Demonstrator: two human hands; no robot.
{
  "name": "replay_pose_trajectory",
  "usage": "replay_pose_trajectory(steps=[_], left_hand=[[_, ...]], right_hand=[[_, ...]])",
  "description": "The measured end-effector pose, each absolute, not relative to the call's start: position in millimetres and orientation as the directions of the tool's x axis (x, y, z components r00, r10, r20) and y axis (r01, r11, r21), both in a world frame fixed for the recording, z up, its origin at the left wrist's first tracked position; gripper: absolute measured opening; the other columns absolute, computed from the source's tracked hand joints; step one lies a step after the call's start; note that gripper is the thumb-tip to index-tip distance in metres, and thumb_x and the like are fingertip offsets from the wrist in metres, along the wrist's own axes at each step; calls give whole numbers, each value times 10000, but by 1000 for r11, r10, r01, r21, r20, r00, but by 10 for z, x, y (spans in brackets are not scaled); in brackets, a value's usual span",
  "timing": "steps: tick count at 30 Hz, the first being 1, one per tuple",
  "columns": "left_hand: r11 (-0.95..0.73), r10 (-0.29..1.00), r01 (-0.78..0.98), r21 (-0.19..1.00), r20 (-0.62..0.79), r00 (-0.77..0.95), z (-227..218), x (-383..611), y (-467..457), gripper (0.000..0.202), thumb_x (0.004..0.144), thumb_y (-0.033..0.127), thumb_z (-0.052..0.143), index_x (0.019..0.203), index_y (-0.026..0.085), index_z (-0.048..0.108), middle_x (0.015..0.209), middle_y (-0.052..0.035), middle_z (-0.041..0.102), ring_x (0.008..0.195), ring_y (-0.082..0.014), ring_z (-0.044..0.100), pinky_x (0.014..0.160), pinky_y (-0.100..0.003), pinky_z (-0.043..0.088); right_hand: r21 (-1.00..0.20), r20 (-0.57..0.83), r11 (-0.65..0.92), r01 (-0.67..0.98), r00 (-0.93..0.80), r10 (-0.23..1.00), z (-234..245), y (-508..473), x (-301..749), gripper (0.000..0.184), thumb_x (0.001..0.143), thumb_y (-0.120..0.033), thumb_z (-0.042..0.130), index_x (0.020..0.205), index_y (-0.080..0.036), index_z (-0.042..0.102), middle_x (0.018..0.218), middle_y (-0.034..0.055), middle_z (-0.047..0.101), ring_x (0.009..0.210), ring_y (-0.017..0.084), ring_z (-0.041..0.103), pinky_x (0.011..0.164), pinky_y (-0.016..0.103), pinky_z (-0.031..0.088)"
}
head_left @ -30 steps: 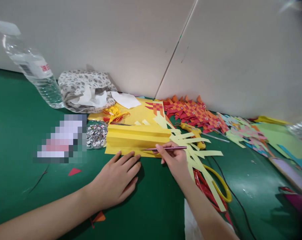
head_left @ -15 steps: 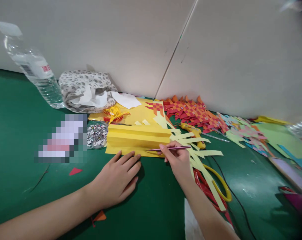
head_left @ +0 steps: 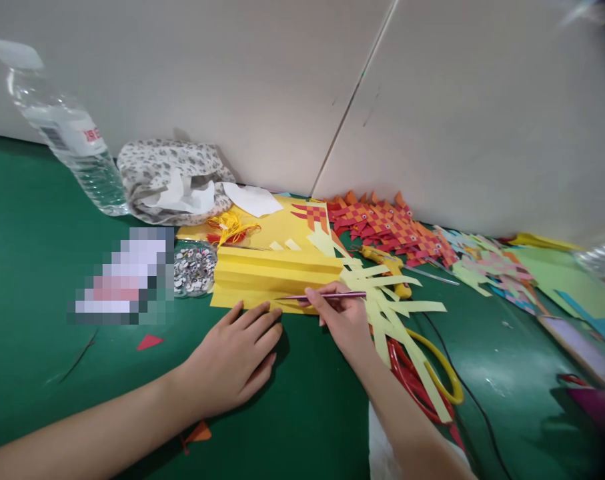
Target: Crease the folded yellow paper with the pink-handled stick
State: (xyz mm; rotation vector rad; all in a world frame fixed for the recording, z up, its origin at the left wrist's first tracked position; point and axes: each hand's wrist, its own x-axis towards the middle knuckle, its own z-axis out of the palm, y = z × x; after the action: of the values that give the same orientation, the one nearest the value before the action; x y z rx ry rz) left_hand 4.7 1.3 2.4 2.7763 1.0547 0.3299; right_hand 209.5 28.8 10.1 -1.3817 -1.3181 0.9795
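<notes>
A sheet of yellow paper (head_left: 277,270) with several lengthwise folds lies in the middle of the green table. My left hand (head_left: 237,350) rests flat in front of it, fingers stretched out and fingertips at the sheet's near edge. Between the fingers of my right hand (head_left: 343,320) is a slim pink pen-like tool (head_left: 339,295); its thin pointed tip is over the sheet's lower strip, close to my left fingertips. Whether the tip touches the paper I cannot tell. Pale yellow paper strips (head_left: 402,320) fan out just right of my right hand.
Left of the sheet is a bag of googly eyes (head_left: 195,270), with a water bottle (head_left: 77,140) and a patterned cloth pouch (head_left: 175,173) behind. Woven red-orange paper fish (head_left: 392,227) pile up by the wall. Scissors with red-yellow handles (head_left: 449,373) and a yellow glue gun (head_left: 392,267) lie right.
My right hand has slid left along the sheet with the pen-like tool, bringing its tip nearer my left fingertips. My left hand stays in place.
</notes>
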Motion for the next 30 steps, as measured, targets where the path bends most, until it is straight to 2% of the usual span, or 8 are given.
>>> replay_pose_trajectory(steps=[7,19,25,30], left_hand=[[-745,665,632,212,162,729,39,43,4,336,947,295,354,1203,190,546,1376,-89,527,1276,-301,461,1029,-536,388],[-742,668,634,218,167,725,32,36,9,333,947,299,362,1207,200,543,1377,-75,528,1282,-294,458,1034,-521,384],[-744,666,633,212,163,728,18,30,1,334,950,305,360,1218,206,534,1383,-66,524,1284,-285,456,1041,-510,376],[-743,668,639,201,161,727,29,44,9,332,953,306,353,1210,196,531,1376,-78,530,1282,-292,458,1027,-508,379]], right_hand=[[-969,57,33,246,90,994,86,295,2082,316,743,-480,720,699,-198,584,674,39,732,385,100,488,374,224,392],[-969,89,31,244,231,969,50,261,2342,298,756,-438,724,685,-198,562,589,2,681,426,98,478,414,209,352],[-978,99,48,203,249,963,14,268,2392,304,751,-431,730,663,-200,553,559,-10,654,420,98,472,417,213,349],[-972,109,47,232,262,959,67,271,2337,290,769,-416,718,682,-199,548,566,-7,656,433,99,482,421,208,361]])
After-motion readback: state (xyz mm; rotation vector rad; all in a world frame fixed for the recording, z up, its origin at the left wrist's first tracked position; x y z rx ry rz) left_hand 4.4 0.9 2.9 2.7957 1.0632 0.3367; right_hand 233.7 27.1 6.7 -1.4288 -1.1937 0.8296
